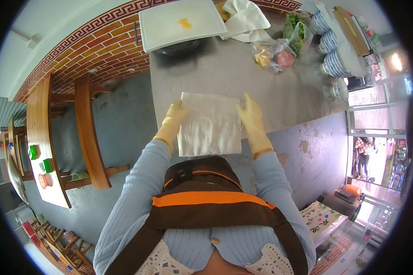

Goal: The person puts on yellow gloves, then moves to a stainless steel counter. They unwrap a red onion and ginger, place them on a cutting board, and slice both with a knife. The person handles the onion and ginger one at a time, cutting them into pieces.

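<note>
A folded white cloth (210,125) lies at the near edge of the steel-topped table (206,72), its lower part reaching past that edge towards my apron. My left hand (172,120), in a pale yellow rubber glove, rests against the cloth's left side; its grip is unclear. On the opposite side is my right hand (253,120), gloved the same way. Its thumb comes close to the cloth's right edge, and its fingers are extended and apart.
A stained white cutting board (182,25) rests over a dark pan (178,48). Another white cloth (246,20), bagged vegetables (296,32) and stacked blue-striped bowls (335,63) stand farther back. One bowl (340,89) sits near the right edge. A wooden bench (89,130) is leftward.
</note>
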`<state>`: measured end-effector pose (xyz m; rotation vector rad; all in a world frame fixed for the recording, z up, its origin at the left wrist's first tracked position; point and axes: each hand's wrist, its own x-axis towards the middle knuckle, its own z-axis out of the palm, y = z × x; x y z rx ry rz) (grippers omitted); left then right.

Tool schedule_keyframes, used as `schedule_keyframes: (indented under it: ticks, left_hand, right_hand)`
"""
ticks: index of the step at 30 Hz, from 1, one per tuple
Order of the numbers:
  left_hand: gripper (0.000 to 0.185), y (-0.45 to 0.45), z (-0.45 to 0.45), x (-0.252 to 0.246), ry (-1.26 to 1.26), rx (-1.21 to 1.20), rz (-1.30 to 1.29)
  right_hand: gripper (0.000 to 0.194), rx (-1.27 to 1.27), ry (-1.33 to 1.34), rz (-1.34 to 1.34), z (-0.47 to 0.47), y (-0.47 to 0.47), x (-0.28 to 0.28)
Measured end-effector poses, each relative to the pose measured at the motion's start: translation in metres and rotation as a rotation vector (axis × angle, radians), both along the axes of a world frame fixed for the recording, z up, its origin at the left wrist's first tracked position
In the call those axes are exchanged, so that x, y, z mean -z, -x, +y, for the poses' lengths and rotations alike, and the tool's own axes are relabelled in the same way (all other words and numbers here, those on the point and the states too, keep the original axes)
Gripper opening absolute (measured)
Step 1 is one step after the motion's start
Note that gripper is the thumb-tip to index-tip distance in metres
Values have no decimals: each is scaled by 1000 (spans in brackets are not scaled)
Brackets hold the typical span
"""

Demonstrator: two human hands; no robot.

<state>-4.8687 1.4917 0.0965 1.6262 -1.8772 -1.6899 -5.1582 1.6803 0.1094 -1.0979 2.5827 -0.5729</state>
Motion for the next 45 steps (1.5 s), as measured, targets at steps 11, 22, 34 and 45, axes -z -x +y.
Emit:
schedule_keyframes:
  ticks: [11,22,34,45]
  left_hand:
    - [53,-17,60,-138,390,333,441]
    - [30,-36,11,-127,383,551,-65]
    - [31,-69,-32,-239,1356,636,-12]
    - [53,-95,59,-95,784,851,-246]
  right_hand:
    - [45,-461,53,-831,-40,-48,-113]
    - [50,-547,665,-722,16,43,-301]
    - [43,-668,599,90,31,140,-236]
    - [31,-548,-222,283,98,130,-39]
